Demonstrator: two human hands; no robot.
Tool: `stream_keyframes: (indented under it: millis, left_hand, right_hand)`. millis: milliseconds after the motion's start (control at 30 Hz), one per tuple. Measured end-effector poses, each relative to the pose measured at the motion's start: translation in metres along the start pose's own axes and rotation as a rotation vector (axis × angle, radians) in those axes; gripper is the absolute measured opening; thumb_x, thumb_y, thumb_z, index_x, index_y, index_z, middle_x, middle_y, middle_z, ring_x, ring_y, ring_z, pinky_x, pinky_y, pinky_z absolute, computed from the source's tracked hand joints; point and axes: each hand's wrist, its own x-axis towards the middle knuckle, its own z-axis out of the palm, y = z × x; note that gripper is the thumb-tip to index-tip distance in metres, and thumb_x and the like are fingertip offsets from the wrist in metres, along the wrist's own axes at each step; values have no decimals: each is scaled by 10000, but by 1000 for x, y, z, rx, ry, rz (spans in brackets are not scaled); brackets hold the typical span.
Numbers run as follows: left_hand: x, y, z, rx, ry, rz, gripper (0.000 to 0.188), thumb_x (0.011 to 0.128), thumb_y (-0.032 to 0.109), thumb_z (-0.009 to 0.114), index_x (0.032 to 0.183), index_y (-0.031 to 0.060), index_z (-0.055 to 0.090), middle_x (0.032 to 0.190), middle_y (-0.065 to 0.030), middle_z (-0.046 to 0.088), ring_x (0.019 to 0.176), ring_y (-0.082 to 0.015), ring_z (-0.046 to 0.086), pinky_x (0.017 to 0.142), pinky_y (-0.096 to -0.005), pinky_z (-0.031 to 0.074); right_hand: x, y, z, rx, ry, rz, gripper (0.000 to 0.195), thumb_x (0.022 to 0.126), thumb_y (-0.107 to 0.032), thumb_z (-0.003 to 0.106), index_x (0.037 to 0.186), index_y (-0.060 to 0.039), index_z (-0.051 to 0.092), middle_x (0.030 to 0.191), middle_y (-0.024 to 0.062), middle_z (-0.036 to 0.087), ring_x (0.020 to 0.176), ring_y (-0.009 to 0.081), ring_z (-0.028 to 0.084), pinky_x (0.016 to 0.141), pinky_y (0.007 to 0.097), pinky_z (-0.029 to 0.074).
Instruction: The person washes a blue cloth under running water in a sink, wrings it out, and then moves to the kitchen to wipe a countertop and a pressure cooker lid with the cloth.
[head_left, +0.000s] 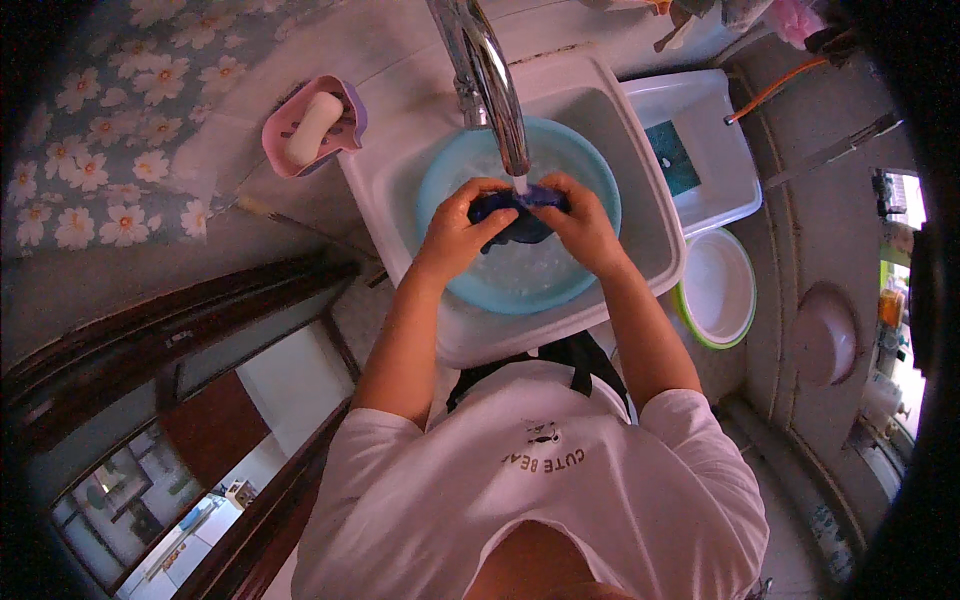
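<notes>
A dark blue wet cloth (519, 225) is stretched between my two hands, right under the chrome faucet (504, 105), from which water runs onto it. My left hand (459, 229) grips the cloth's end on the left of the picture, thumb on top. At the opposite end my right hand (581, 221) pinches the cloth between thumb and fingers. Below both hands is a light blue round basin (517, 301) holding bubbly water, set inside a white sink (645, 247). The cloth's lower part hangs over the water; its exact shape is hidden by folds.
A pink soap dish (276, 146) with a white bar of soap (315, 129) stands on the ledge left of the sink. On the right are a white rectangular tub (720, 172) and a green-rimmed white basin (718, 289). A dark wooden door frame (180, 337) crosses the lower left.
</notes>
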Motion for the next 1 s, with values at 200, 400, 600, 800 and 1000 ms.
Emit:
stream_keyframes:
  millis: [200,400,600,800,1000]
  left_hand:
    - [6,-24,-21,415,-126,-44,251,751,169,658,934,28,559,831,-48,579,756,-119,533,706,-263,433]
    - [-3,-21,-40,273,-12,-89,234,763,173,643,925,37,543,783,-22,552,710,-108,509,671,-245,422]
    - [11,0,6,64,29,180,214,765,151,632,934,48,550,794,-20,553,748,-97,506,669,-243,426]
    - [13,-1,10,-96,-7,124,283,766,134,625,1016,42,530,877,-34,561,802,-102,525,733,-246,438]
    - [13,-16,-6,-145,-30,24,284,782,35,574,1057,46,503,931,-53,563,843,-113,534,749,-254,441]
  right_hand:
    - [-7,-13,-2,172,167,-67,172,823,-78,543,978,-79,470,820,15,495,749,96,469,683,223,404]
    - [-10,-29,-18,479,399,-23,270,835,-71,516,1096,-104,456,918,22,500,838,111,478,776,228,394]
    - [-6,-27,-6,335,-21,38,472,808,-89,556,1257,-110,411,1012,50,527,922,142,500,848,252,385]
    - [-1,-14,-7,-206,35,-86,289,802,-115,594,1060,-22,504,939,47,552,827,123,513,749,247,424]
    - [-6,-23,-3,278,81,-53,296,794,-108,602,1057,-26,492,900,42,539,799,112,510,725,232,423]
